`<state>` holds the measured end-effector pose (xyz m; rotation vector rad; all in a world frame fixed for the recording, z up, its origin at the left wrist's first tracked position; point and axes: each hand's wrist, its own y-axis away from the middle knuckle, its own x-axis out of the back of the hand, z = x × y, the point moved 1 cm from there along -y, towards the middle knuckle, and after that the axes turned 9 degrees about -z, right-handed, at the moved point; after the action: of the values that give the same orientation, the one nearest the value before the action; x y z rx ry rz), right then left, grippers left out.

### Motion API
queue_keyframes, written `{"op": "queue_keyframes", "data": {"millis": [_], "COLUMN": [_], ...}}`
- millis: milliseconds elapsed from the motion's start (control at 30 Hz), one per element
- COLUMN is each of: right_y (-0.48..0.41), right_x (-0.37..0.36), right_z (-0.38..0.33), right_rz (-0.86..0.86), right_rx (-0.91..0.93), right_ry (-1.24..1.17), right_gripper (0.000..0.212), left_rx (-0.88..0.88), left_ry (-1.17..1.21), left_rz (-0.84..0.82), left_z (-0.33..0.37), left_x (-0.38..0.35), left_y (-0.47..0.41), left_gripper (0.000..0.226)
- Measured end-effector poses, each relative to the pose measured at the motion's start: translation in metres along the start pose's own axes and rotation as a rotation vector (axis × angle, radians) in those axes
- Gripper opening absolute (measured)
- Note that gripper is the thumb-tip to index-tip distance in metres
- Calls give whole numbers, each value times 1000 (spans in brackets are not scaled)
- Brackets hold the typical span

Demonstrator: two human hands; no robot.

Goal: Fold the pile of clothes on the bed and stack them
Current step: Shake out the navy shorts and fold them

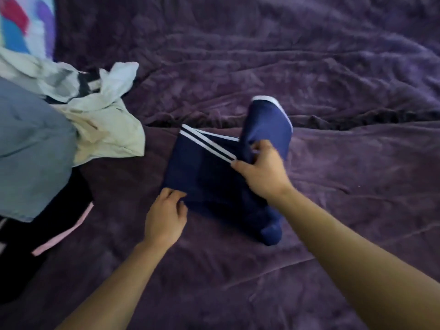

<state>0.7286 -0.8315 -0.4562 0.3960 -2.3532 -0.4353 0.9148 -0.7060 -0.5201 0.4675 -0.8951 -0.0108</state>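
1. The left hand (165, 216) reaches in from the near edge, and its thumb and fingers pinch the near left corner of the navy shorts (209, 184).
2. The right hand (262, 169) comes in over the shorts' right side. Its fingers are curled round bunched cloth by the white stripes, and one leg stands raised beyond it.
3. The shorts lie on the purple bedspread (333, 186).
4. Left of the shorts sits the pile of clothes (71, 120): a blue-grey garment nearest, with a pale crumpled shirt beyond it.
5. Farthest left of the shorts is a bright patterned cloth (23, 22).
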Motion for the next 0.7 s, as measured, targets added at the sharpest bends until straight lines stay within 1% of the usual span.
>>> {"op": "queue_keyframes", "data": {"millis": [33,67,133,167,200,233,300,333,367,400,433,467,533,600,633,700], "right_y": [-10,-19,-30,-32,-32,-28,-13,-1,13,27,42,54,70,68,61,42], "right_x": [-28,-54,-97,-109,-114,-111,-96,-88,-79,-74,-73,-76,-90,-108,-117,-132], "right_z": [-13,-24,-33,-29,-23,-13,14,27,41,55,68,81,101,110,112,112], "right_rz": [-84,-205,-443,-488,-462,-370,-145,-68,-22,-5,-21,-65,-178,-264,-276,-247], "right_rx": [4,-14,-86,-98,-67,5,177,259,337,408,463,495,470,363,313,233], "right_ry": [3,-42,-184,-189,-127,-1,283,398,507,610,704,788,929,1015,1037,1044], "right_gripper": [45,49,59,59,55,49,42,42,45,51,61,73,100,120,124,122], "left_rx": [35,68,116,126,113,70,-106,-224,-351,-465,-539,-565,-508,-421,-398,-385], "left_ry": [2,5,7,9,7,-10,-113,-198,-302,-419,-537,-641,-773,-825,-833,-812], "left_rz": [26,45,89,119,150,175,189,169,121,39,-62,-151,-260,-267,-258,-241], "left_z": [-15,-30,-54,-62,-68,-71,-69,-66,-61,-57,-54,-55,-63,-72,-75,-78], "left_x": [9,15,23,24,24,23,17,13,6,-2,-11,-20,-33,-39,-41,-45], "left_y": [2,3,5,5,4,2,-3,-6,-10,-13,-16,-20,-32,-49,-58,-70], "left_gripper": [26,27,27,27,27,27,31,36,44,53,65,78,99,113,117,119]}}
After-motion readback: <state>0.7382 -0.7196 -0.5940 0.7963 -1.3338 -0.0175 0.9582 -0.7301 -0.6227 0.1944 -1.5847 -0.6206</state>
